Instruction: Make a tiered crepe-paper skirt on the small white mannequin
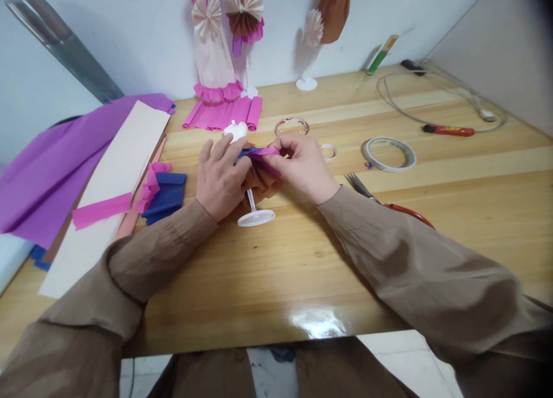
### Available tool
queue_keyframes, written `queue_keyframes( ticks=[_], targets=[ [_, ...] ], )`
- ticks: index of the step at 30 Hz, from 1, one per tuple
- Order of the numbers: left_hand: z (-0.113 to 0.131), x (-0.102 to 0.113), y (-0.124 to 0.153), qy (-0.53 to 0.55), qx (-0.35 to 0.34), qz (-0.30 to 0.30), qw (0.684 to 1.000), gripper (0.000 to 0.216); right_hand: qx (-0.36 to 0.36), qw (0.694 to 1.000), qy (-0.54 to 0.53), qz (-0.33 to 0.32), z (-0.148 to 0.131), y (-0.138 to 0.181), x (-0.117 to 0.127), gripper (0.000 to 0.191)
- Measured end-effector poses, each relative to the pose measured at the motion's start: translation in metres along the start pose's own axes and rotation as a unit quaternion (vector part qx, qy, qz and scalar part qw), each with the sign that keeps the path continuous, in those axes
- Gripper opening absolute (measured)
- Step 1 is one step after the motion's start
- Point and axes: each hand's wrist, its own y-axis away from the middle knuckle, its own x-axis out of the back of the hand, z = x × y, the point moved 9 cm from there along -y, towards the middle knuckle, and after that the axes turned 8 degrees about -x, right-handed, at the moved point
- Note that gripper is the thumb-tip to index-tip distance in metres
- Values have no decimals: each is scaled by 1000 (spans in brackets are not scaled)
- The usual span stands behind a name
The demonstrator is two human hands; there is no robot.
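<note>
A small white stand with a round base [256, 218] is tilted between my hands. Its rounded white top [236, 131] sticks out beyond my left hand, and brown crepe paper [264, 182] is wrapped around its middle. My left hand [223, 176] is closed around this piece, thumb and index finger pressing on blue crepe paper [249, 151] at its upper side. Between the thumb and fingers of my right hand [302, 163] is pinched the end of a pink crepe paper strip [268, 154], which lies against the blue paper. My hands hide part of the stand.
Purple paper [82, 150], a cream sheet [112, 185] and folded blue crepe paper [166, 193] lie at left. Paper dresses on stands [215, 58] line the wall. Right are scissors [367, 192], a tape roll [389, 154], a red-handled tool [449, 131] and its cable.
</note>
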Motion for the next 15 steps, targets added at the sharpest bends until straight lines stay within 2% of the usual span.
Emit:
queue_keyframes(
  ticks=[6,15],
  targets=[
    [-3,-1,-4,1,22,19,1000,10,-17,998,-63,-14,6,0,-4,29],
    [0,3,-5,2,17,26,1000,11,-31,997,-69,-28,3,2,-5,32]
  ],
)
